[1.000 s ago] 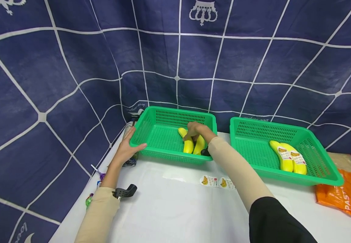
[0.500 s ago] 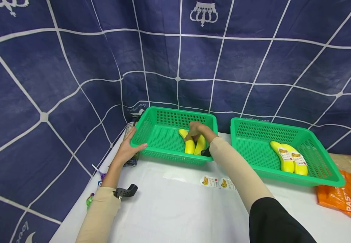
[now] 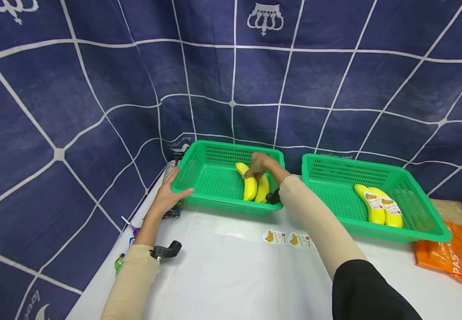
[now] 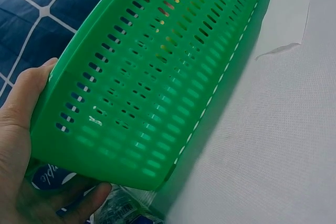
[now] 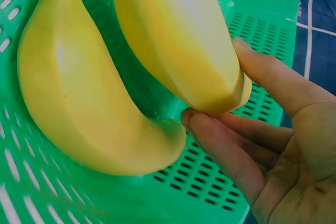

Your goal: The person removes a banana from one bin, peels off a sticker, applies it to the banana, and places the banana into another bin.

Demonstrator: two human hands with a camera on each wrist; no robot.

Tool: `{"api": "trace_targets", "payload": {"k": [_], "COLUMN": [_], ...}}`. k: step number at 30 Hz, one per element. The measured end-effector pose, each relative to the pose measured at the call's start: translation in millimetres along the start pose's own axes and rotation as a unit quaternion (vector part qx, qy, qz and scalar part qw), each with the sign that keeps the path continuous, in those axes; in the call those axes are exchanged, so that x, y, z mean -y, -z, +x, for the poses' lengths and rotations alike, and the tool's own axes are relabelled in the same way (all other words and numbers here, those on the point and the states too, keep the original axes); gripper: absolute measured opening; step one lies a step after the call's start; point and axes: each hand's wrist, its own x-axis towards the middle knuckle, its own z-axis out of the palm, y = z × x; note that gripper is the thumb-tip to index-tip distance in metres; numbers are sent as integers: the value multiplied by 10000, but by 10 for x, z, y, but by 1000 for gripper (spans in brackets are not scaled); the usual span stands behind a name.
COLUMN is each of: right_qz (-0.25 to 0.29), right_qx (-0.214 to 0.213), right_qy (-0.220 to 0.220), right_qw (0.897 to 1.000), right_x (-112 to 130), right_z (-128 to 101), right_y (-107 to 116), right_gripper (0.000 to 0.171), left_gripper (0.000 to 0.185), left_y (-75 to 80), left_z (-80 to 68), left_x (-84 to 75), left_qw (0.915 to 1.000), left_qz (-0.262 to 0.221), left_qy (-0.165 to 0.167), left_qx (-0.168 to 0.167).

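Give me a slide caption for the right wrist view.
Right hand pinches the end of one of two bananas in a green basket.

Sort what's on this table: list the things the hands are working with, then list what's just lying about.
In hand:
- left green plastic basket, corner held by the left hand
- two plain yellow bananas, one pinched at its end by the right hand

Lying about:
- right green basket with two labelled bananas
- banana stickers
- orange plastic bag
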Motion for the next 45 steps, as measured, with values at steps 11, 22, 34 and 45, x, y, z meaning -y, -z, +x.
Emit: {"api": "trace_targets", "payload": {"k": [11,22,34,45], "right_qz": [-147,-159,305,384], "right_qx": [-244,-548,-1076,-1246], "right_qy": [102,211,263,165], "right_qw": [9995,9981,9934,9913], "right_x": [-29,-7,-182,-378], "right_z": [-235,-598,-1157,-1630], "right_y": [154,375,536,528], "right_gripper": [37,37,35,43], "left_gripper": [101,101,101,100], "left_y": [-21,16,21,18], "left_z": [-14,-1,24,-4], "left_x": [-6,-5,-36,-52], "left_qw": [9999,9998,9997,9996], "left_qz": [94,124,203,119], "left_qy": [90,136,67,152], "left_qx": [2,42,147,192]}}
